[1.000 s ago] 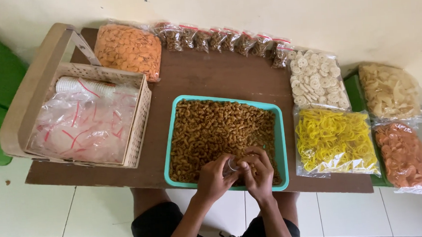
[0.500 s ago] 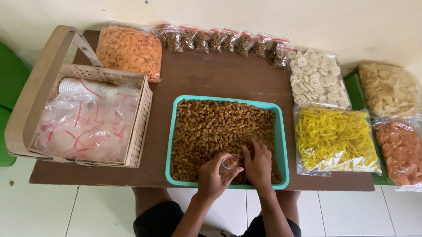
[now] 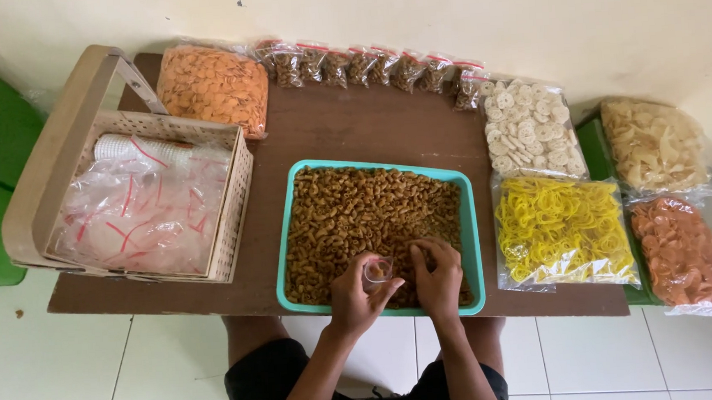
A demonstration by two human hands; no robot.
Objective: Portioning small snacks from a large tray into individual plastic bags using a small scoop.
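The left hand (image 3: 360, 292) was curled around a small clear bag (image 3: 378, 269), holding its mouth up. The right hand (image 3: 436, 276) was bent over the brown snacks (image 3: 357, 216), fingers bunched and pinching some just beside the bag. Both hands were over the near end of the teal tray (image 3: 470, 242), which sat on the brown table (image 3: 352, 130). Both forearms reached up from the bottom, close together.

Half a second before, the hands were closer together. Now they had parted a bit, and the bag showed more between them. A basket (image 3: 233, 207) of clear bags stayed at the left.
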